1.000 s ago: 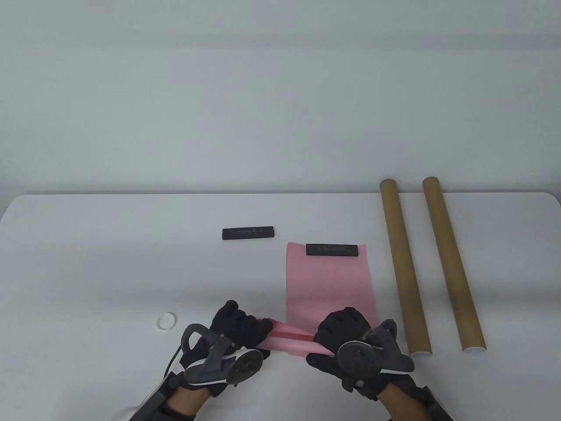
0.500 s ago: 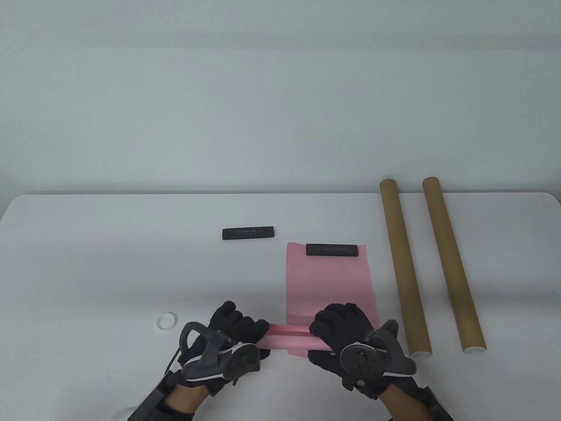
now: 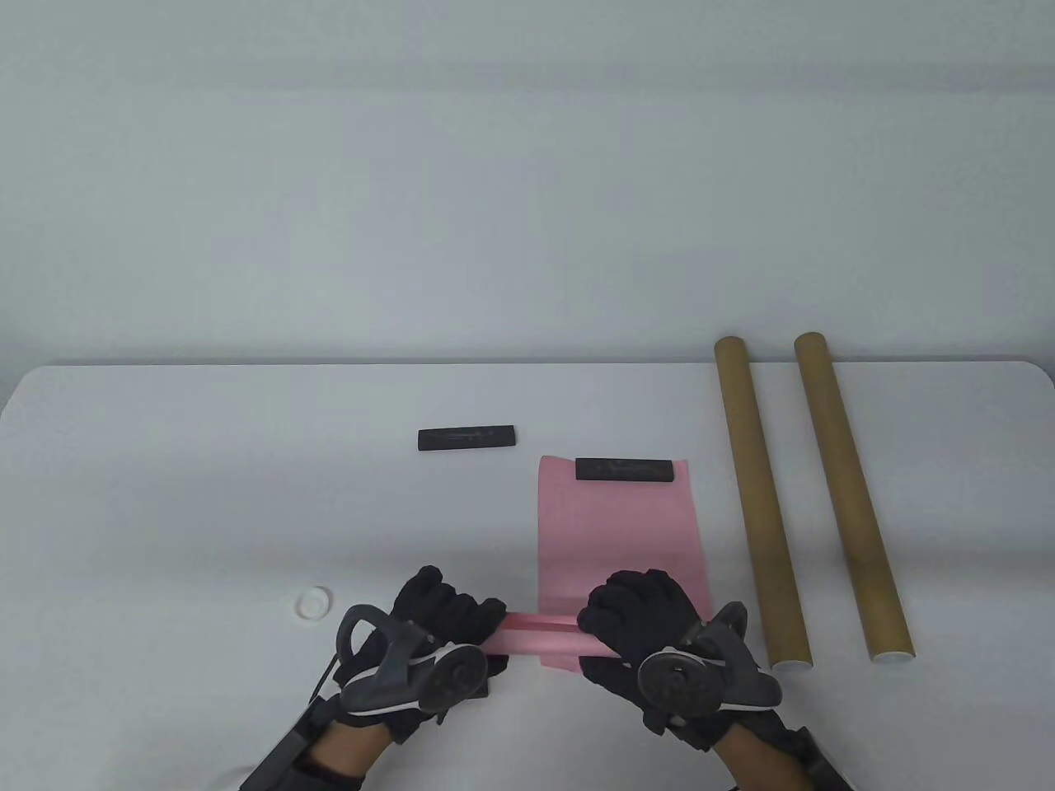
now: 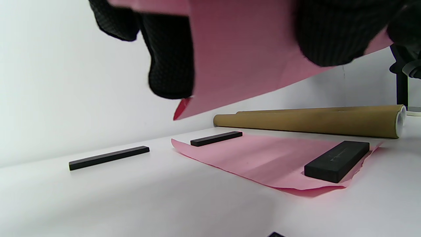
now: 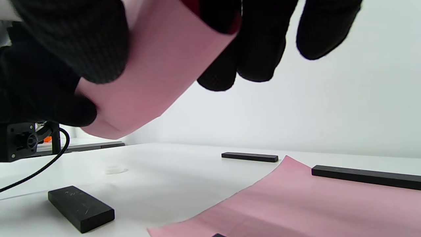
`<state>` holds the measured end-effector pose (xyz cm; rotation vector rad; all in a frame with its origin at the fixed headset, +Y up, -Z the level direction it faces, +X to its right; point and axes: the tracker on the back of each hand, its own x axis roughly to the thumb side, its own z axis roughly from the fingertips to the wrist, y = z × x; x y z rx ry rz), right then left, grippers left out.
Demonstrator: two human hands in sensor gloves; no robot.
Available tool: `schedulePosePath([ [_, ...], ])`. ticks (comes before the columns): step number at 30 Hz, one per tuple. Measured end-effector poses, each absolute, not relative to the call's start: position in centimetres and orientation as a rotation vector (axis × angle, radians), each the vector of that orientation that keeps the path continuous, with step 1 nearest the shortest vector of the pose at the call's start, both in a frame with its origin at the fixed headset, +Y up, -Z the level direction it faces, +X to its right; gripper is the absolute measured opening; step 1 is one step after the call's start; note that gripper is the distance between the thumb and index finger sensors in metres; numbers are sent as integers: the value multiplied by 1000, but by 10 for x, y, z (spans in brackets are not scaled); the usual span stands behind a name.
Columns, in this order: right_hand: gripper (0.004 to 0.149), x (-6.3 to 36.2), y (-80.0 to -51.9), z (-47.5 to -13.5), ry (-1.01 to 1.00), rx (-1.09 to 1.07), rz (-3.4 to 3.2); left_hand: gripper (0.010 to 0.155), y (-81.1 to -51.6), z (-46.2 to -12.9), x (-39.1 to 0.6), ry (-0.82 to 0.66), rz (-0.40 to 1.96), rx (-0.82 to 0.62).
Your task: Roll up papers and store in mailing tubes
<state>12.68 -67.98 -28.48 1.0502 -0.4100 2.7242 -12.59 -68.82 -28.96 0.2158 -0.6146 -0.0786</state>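
Table view: left hand (image 3: 441, 614) and right hand (image 3: 639, 614) at 6 o'clock, fingers curled round the ends of a partly rolled pink paper (image 3: 540, 634), held just off the white table (image 3: 206, 494). At 12 o'clock of the roll, a second flat pink sheet (image 3: 618, 531), pinned at its far edge by a black bar weight (image 3: 630, 470); another bar (image 3: 466, 437) at 11 o'clock; two kraft mailing tubes (image 3: 754, 503) at 3 o'clock, well apart; small white cap (image 3: 313, 602) at 9 o'clock. Left wrist view: fingers (image 4: 169, 56) clamped on thin paper, light, limp, easily creased, probably best gripped at both ends. Right wrist view: fingers (image 5: 256, 42) wrapped over the curl; bare tabletop below, ample room leftward.
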Motion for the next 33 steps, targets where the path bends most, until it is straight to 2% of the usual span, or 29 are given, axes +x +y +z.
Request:
schedulePosePath([
  [5,60,128,-682,-289,-255,1052,2688,62,-686,-288,-124,-631,-61,201],
  [8,63,127,-682,-288,-338,1061,2710,63,-686,-290,-125,-622,-48,197],
  [11,55,127,-678,-284,-427,1064,2734,65,-687,-288,-126,-616,-72,227],
  [16,59,131,-680,-289,-281,1041,2622,62,-684,-287,-124,-643,-60,227],
  [19,66,130,-677,-285,-376,1037,2648,62,-684,-288,-126,-625,-49,216],
  [22,58,127,-675,-282,-464,1048,2693,65,-685,-288,-126,-619,-65,229],
  [27,58,130,-679,-288,-337,1023,2647,63,-683,-287,-125,-633,-57,225],
  [31,66,130,-678,-286,-404,1031,2690,63,-685,-290,-127,-618,-39,199],
  [33,62,128,-678,-284,-446,1050,2718,64,-686,-291,-128,-612,-33,199],
])
